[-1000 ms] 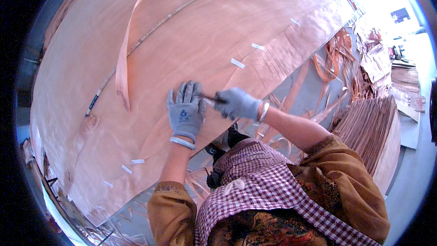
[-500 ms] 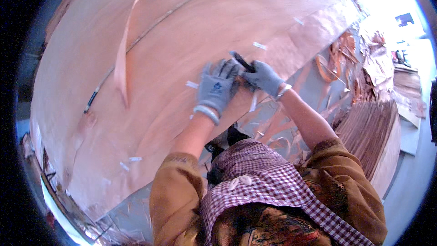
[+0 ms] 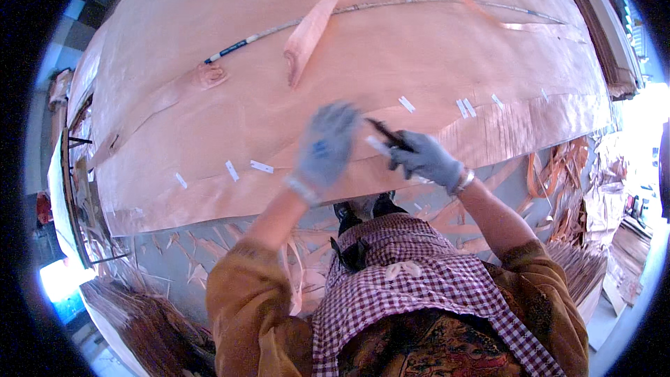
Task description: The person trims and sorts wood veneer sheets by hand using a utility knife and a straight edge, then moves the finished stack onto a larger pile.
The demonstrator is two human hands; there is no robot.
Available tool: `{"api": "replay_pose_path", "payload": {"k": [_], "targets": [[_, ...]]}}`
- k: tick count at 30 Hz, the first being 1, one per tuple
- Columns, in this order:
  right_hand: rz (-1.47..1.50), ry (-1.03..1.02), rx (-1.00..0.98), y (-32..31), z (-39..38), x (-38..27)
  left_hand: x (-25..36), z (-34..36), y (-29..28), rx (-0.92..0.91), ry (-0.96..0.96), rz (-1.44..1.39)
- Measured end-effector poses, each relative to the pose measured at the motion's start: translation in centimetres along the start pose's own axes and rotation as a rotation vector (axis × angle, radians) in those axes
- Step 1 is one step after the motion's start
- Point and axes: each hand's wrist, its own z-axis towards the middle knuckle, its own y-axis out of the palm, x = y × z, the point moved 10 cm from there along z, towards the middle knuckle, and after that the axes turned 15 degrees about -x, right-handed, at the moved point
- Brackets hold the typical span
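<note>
My left hand (image 3: 325, 143), in a grey glove, is blurred over the pale pinkish wood veneer sheet (image 3: 398, 56), fingers extended, with nothing visible in them. My right hand (image 3: 419, 160), also gloved, grips a dark, slender tool (image 3: 387, 132) that points up-left toward my left hand. A white tape strip (image 3: 377, 145) is just beside the tool's tip. Several short white strips (image 3: 262, 166) lie along split seams near the sheet's front edge. Farther back rest a long thin rod (image 3: 356, 8) with a dark end and a curled veneer ribbon (image 3: 314, 28).
Veneer scraps (image 3: 558, 181) litter the grey floor below the sheet. Stacked veneer stands at lower left (image 3: 132, 314), lower right (image 3: 572, 272) and top right (image 3: 593, 21). A dark metal frame (image 3: 77, 141) borders the left side. My shoes show under the front edge.
My view has swung round, so the sheet's edge now runs more level. My left hand has lifted and moved left of the tool; more white strips show along the seam. The tool remains in my right hand.
</note>
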Motion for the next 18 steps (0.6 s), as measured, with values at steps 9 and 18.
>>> {"api": "replay_pose_path", "payload": {"k": [9,18], "targets": [[-0.244,0.086,-0.049,7.2,12.4,-4.5,-4.4,-10.6,-0.7,0.018,-0.352,0.091],[-0.278,0.161,-0.003,5.5,11.0,-1.4,-3.7,-8.6,-0.5,-0.020,-0.338,0.101]]}}
